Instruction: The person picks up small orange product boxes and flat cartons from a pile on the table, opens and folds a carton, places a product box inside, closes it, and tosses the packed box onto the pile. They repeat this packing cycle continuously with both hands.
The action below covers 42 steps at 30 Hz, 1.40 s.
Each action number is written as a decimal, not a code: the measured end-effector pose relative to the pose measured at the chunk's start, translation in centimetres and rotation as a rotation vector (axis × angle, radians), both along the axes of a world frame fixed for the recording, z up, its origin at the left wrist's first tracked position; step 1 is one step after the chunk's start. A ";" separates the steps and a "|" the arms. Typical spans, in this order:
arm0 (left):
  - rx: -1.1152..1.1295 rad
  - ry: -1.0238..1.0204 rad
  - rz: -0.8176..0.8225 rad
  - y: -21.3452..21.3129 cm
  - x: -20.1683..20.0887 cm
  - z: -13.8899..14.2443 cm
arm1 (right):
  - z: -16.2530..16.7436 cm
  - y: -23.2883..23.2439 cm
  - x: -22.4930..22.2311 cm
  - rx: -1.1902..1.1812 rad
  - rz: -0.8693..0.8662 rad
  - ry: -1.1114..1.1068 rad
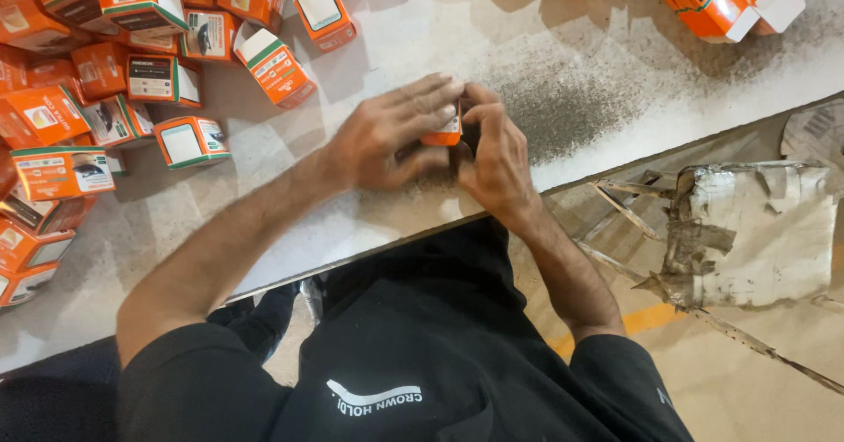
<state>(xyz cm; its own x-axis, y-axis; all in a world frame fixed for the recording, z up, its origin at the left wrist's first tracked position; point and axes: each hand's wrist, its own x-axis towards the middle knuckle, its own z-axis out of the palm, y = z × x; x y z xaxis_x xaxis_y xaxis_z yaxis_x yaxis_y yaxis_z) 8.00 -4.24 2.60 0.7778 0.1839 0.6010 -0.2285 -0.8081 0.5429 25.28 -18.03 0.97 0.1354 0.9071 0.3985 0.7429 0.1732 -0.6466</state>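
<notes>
Black shirt [413, 363] fills the bottom of my view; beyond it I see the pale desk [422, 20], with orange boxes [105, 81] heaped at left. Both hands meet at its near edge: left hand [387, 134] and right hand [497, 156] pinch one small orange box [447, 132] between fingertips

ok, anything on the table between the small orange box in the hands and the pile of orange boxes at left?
Head view: only the left hand and bare white table lie between the small orange box and the pile of orange boxes.
</notes>
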 end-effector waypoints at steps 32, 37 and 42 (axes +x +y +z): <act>0.445 0.001 0.149 -0.5 -1.2 -0.2 | 1.9 0.0 -0.5 -0.086 0.026 -0.165; 0.565 0.096 0.186 -1.2 -1.1 -0.7 | 1.4 -0.3 -1.0 -0.068 0.019 -0.228; 0.496 0.112 0.196 -2.0 -0.8 -1.5 | 1.3 -0.1 -1.5 -0.076 -0.047 -0.387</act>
